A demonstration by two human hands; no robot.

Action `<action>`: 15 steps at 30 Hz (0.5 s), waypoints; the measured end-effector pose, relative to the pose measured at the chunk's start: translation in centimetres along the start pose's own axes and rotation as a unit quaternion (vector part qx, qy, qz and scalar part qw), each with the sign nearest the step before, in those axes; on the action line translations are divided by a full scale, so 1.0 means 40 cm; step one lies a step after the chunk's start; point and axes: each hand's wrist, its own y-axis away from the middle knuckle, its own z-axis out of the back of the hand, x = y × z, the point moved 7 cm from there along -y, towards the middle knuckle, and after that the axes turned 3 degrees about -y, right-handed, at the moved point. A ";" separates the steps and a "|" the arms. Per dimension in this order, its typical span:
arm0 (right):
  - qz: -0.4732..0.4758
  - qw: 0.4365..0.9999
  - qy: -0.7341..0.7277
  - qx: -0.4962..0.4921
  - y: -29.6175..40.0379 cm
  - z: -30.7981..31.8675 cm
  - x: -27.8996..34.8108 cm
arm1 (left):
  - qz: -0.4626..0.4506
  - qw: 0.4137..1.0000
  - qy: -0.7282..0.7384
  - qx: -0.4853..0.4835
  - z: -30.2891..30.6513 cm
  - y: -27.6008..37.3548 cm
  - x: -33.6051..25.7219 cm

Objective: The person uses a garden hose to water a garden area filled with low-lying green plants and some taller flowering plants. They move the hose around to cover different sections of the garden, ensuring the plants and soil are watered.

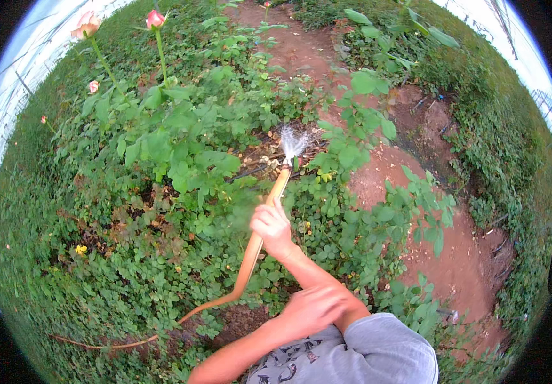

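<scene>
My right hand (272, 228) is wrapped around an orange-yellow hose (251, 254), a little below its outlet. A fan of water (291, 141) sprays from the hose's end over bare stems and dry litter among rose bushes. My left hand (315, 307) lies across my right forearm, touching it; its fingers are blurred, so their grip is unclear. Below my right hand the hose bends and runs off to the lower left, partly among leaves. At the upper left stand a pale pink rose (86, 25) and a deeper pink rosebud (155, 19) on tall stems.
Low rose foliage (160, 269) spreads over the left side. A reddish-brown soil path (429, 249) curves along the right, with another planted row (501, 158) beyond it. Leafy shoots (362, 115) rise between the spray and the path. A thin dark pipe (247, 174) lies near the outlet.
</scene>
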 end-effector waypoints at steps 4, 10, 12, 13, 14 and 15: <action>-0.015 1.000 -0.008 -0.011 -0.005 0.013 0.020 | -0.094 0.960 -0.027 0.261 -0.258 -0.115 -0.005; -0.024 0.999 -0.002 -0.026 -0.020 0.052 0.014 | -0.052 0.876 0.055 0.476 -0.338 -0.125 -0.023; -0.026 0.999 0.001 -0.030 -0.021 0.053 0.009 | -0.087 0.868 0.096 0.480 -0.366 -0.119 -0.026; -0.026 0.999 0.003 -0.030 -0.020 0.053 0.005 | -0.096 0.868 0.106 0.476 -0.383 -0.116 -0.031; -0.025 0.999 0.003 -0.031 -0.017 0.049 0.002 | -0.104 0.868 0.115 0.471 -0.398 -0.114 -0.034; -0.026 0.999 0.005 -0.031 -0.010 0.047 -0.007 | -0.114 0.867 0.126 0.468 -0.397 -0.119 -0.045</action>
